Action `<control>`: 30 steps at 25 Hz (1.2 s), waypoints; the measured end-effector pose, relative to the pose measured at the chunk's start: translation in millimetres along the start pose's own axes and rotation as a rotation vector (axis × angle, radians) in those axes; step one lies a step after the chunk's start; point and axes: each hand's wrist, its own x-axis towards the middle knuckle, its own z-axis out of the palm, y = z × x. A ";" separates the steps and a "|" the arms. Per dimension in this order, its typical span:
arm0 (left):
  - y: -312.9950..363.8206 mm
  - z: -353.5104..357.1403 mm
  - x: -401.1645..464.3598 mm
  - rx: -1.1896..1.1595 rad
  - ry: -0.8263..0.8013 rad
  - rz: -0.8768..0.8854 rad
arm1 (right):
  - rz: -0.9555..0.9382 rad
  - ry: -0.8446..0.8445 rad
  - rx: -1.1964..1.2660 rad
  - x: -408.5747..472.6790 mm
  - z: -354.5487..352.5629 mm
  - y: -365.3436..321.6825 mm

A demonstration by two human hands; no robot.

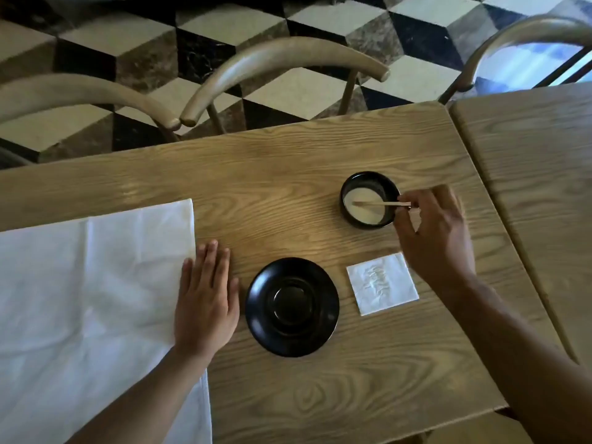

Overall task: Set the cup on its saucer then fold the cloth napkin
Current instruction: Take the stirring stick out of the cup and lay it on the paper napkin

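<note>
Black cup [369,199], black saucer [291,307], white cloth napkin [89,299], light wood-grain table [288,174], checkered floor [288,36].

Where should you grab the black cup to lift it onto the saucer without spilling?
Probably best to hold the cup by its round outer wall, coming from the right side where the right hand already is. It stands upright with pale liquid inside and shows no handle, so keep it level. A wooden stick lies across the rim; the fingers pinch it, so lift that out first.

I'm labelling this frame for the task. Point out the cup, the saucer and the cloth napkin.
cup [349,216]: head view, dark outer wall.
saucer [260,310]: head view, bare left rim.
cloth napkin [89,283]: head view, flat middle.
</note>
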 end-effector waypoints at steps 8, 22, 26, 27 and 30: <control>-1.8 2.8 2.2 -0.011 0.024 -0.024 | 0.156 -0.103 -0.030 28.9 8.9 30.2; 1.3 0.3 5.2 -0.031 0.015 -0.059 | 0.041 -0.116 -0.067 25.0 -9.4 31.9; 1.7 -0.6 5.3 -0.037 0.012 -0.067 | 0.063 -0.126 -0.082 10.8 -15.0 35.4; 2.7 -1.5 5.2 -0.038 0.010 -0.069 | 0.073 -0.133 -0.083 6.1 -16.5 36.3; 5.5 -3.9 5.8 -0.040 0.008 -0.071 | 0.100 -0.117 -0.074 -5.2 -19.9 37.1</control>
